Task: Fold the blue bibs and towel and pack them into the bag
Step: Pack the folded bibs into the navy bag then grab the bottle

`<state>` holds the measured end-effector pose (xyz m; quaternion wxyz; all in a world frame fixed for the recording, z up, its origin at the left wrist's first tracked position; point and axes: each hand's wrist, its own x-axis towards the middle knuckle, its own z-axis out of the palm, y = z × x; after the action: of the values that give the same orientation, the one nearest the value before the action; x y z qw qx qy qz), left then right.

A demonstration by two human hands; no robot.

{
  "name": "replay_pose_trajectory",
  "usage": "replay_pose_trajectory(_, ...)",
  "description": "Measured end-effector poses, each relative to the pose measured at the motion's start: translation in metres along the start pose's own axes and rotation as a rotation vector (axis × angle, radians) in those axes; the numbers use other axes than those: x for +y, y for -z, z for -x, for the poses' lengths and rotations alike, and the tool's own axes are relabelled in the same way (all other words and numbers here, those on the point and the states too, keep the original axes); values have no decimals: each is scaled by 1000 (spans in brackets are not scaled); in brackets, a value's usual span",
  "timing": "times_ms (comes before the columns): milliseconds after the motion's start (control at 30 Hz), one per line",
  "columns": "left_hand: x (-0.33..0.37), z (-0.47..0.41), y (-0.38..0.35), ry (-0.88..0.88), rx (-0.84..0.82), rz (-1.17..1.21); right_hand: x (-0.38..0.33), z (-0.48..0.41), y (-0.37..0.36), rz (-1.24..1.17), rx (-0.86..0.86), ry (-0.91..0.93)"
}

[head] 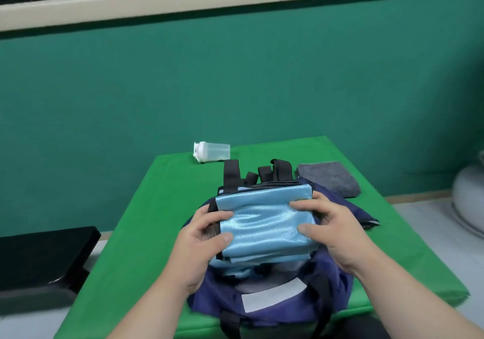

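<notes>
A folded stack of shiny light-blue bibs (264, 220) with black straps hangs over the open mouth of a navy bag (282, 302). My left hand (199, 239) grips the stack's left edge, thumb on top and fingers curled underneath. At the right edge my right hand (332, 223) holds it the same way. A folded grey towel (328, 178) lies on the green table (162, 207) behind and to the right of the bag. More light-blue cloth shows inside the bag under the stack.
A clear plastic shaker bottle (212, 151) with a white lid lies on its side at the table's far left edge. A black case (42, 254) sits left of the table. A white rounded object (468, 194) stands on the floor at right. A green wall rises behind.
</notes>
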<state>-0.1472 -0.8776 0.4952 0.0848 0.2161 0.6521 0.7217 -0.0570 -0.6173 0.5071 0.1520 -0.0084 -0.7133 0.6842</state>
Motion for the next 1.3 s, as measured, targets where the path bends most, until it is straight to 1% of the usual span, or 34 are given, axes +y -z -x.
replay_pose_trajectory(67, -18, 1, -7, 54, 5, -39, 18, 4, 7, -20, 7, -51)
replay_pose_trajectory(200, -52, 17, -23, 223, -13, -106, 58, 18, 19, 43, 7, -166)
replay_pose_trajectory(267, -65, 22, -30, 265, -13, -163, 73, 22, 24, 40, 12, -211)
replay_pose_trajectory(367, -65, 22, -39, 287, -18, -206, 81, 22, 29, 41, 30, -220)
replay_pose_trajectory(433, -62, 19, -41, 280, -41, -161, 79, 17, 30, 37, 27, -218)
replay_pose_trajectory(500, -60, 18, -38, 266, -14, -165, 78, 11, 28, 25, 21, -219)
replay_pose_trajectory(567, -60, 16, -34, 250, 47, -198, 80, 8, 22, 27, 11, -216)
replay_pose_trajectory(633, -60, 16, -33, 260, 56, -246, 84, 9, 18, 86, 0, -238)
replay_pose_trajectory(800, -53, 15, -43, 235, 7, -375, 86, 11, 25, 326, -12, -307)
replay_pose_trajectory(933, -50, 14, -48, 240, 1, -417, 78, 7, 32, 564, -150, -356)
replay_pose_trajectory(1000, -48, 15, -51, 238, 8, -424, 71, 4, 31, 656, -209, -350)
replay_pose_trajectory(1100, -48, 16, -53, 237, 17, -421, 68, -1, 28, 744, -224, -293)
replay_pose_trajectory(1300, -49, 13, -57, 231, 43, -420, 52, -1, 26, 816, -259, -262)
